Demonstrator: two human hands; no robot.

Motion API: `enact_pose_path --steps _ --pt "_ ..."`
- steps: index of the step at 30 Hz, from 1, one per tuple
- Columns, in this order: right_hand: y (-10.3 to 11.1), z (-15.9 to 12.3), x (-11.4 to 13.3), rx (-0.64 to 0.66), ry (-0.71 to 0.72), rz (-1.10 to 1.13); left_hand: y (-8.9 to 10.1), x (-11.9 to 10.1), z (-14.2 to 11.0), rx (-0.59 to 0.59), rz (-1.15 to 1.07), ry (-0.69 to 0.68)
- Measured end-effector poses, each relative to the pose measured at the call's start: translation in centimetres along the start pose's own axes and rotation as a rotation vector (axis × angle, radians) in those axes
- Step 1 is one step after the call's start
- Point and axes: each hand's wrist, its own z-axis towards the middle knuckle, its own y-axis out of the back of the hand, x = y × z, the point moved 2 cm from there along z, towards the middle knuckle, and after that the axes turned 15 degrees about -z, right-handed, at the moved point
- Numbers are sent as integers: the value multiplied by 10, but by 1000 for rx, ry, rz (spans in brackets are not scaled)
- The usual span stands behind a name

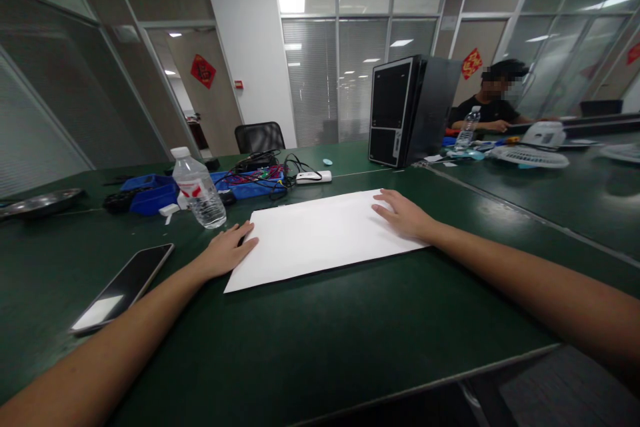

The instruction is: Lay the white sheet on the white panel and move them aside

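A blank white sheet of paper [315, 237] lies on the green table [320, 347] in front of me. At its left edge rests my left hand [227, 250], fingers apart, with the thumb and fingertips on the sheet. My right hand [403, 217] is on the sheet's right side, its fingers stretched out and slightly spread toward the far right corner. Neither hand grasps anything. Beside my left forearm lies a dark-screened phone [125, 287]. A clear plastic water bottle [197, 187] stands just beyond my left hand.
Blue bins [150, 195] with tangled cables and a white power strip [314, 177] sit behind the paper. A black computer tower [413, 110] stands at the back right. A metal pan [43, 203] is far left. Another person [493, 103] sits at the far right.
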Motion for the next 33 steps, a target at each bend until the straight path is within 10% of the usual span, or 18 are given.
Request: enact_pose_path --steps 17,33 --pt "10 12 -10 -95 -123 423 -1 1 2 11 16 6" --pt "28 24 -73 79 -622 944 -2 -1 3 29 39 -2"
